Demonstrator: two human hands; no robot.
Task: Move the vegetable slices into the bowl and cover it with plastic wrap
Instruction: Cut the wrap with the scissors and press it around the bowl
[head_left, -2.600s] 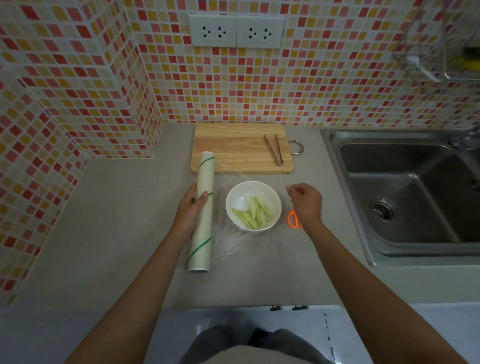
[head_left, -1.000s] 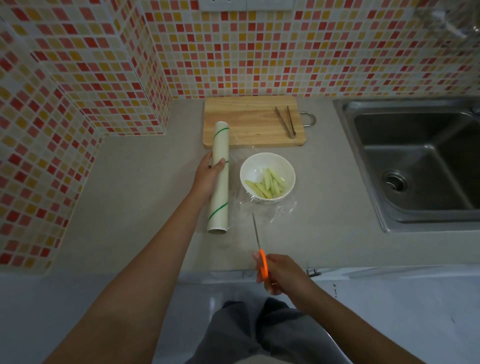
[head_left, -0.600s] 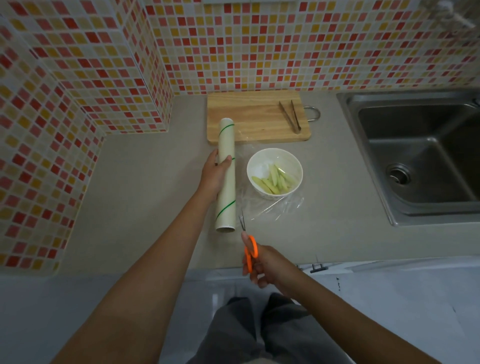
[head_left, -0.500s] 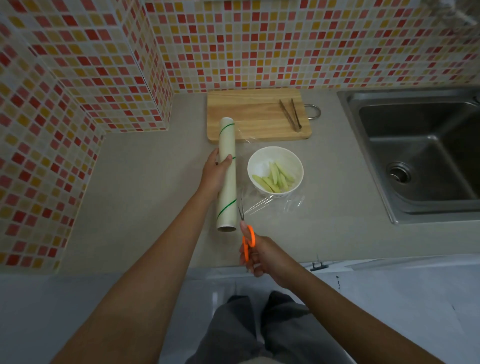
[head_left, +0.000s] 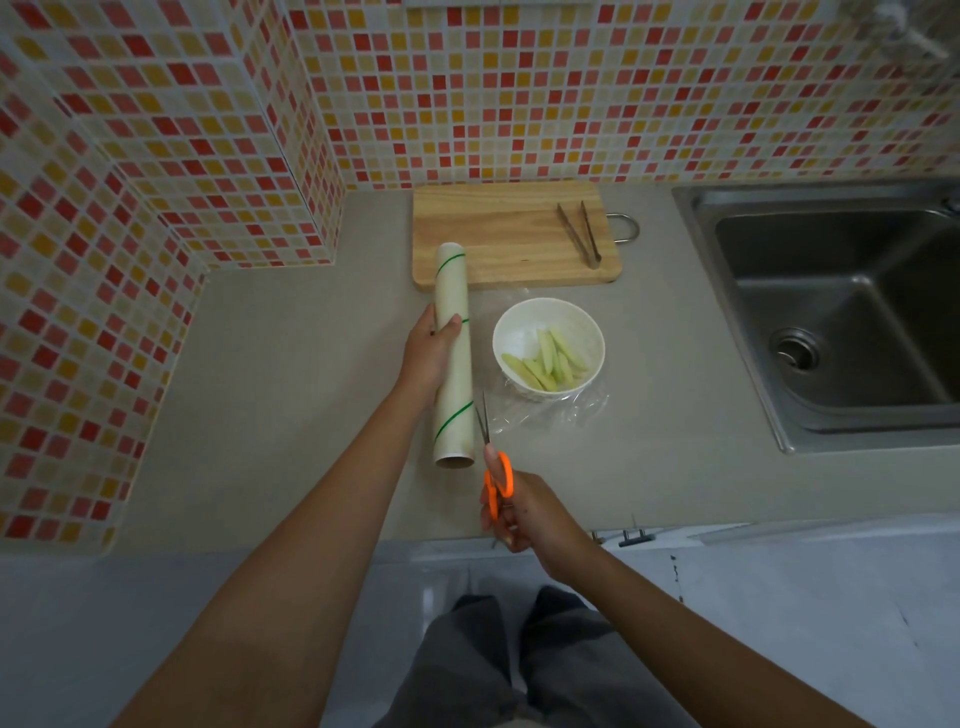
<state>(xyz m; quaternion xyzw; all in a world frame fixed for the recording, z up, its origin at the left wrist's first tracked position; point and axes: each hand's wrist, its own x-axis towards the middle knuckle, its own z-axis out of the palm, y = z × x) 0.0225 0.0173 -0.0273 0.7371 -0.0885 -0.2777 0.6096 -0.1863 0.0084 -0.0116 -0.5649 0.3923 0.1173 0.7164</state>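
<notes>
A white bowl (head_left: 524, 325) holding several pale green vegetable slices (head_left: 549, 359) stands on the counter. A clear sheet of plastic wrap (head_left: 550, 413) is drawn from the roll of wrap (head_left: 453, 291) across to the bowl and lies crumpled at its near side. My left hand (head_left: 428, 353) presses on the roll, left of the bowl. My right hand (head_left: 530, 512) grips orange-handled scissors (head_left: 491, 452), whose blades point away from me along the roll's near end at the film's edge.
A wooden cutting board (head_left: 498, 234) with metal tongs (head_left: 579, 234) lies behind the bowl against the tiled wall. A steel sink (head_left: 841, 317) fills the right side. The counter's front edge (head_left: 311, 540) runs just below my right hand.
My right hand left the bowl's right side, came to the near edge holding the scissors, then brought them forward so the blades reach the film beside the roll. The left hand stayed on the roll.
</notes>
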